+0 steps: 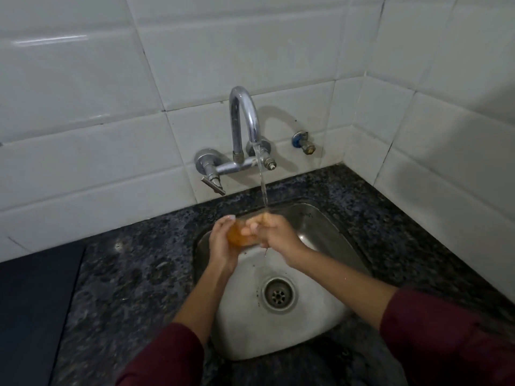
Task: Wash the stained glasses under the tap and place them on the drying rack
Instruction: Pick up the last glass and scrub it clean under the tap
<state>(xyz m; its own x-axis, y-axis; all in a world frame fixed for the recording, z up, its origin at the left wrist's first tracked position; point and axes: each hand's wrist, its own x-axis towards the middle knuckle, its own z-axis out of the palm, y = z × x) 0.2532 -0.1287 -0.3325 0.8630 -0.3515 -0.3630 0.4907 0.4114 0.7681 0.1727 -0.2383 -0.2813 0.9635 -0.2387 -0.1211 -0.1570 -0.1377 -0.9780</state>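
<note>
A small glass (238, 237) with an orange-brown stain is held over the steel sink (328, 235), just under the running stream from the curved chrome tap (245, 118). My left hand (223, 243) cups the glass from the left and below. My right hand (274, 232) wraps around its right side, with the fingers over or inside the rim. Water lands on my right fingers and drips down toward the drain (278, 295). Most of the glass is hidden by my hands.
Dark speckled granite counter (133, 274) surrounds the sink. A dark flat surface (30, 310) lies at the far left. White tiled walls meet in a corner at the right, with a small valve (303, 143) beside the tap. No drying rack is in view.
</note>
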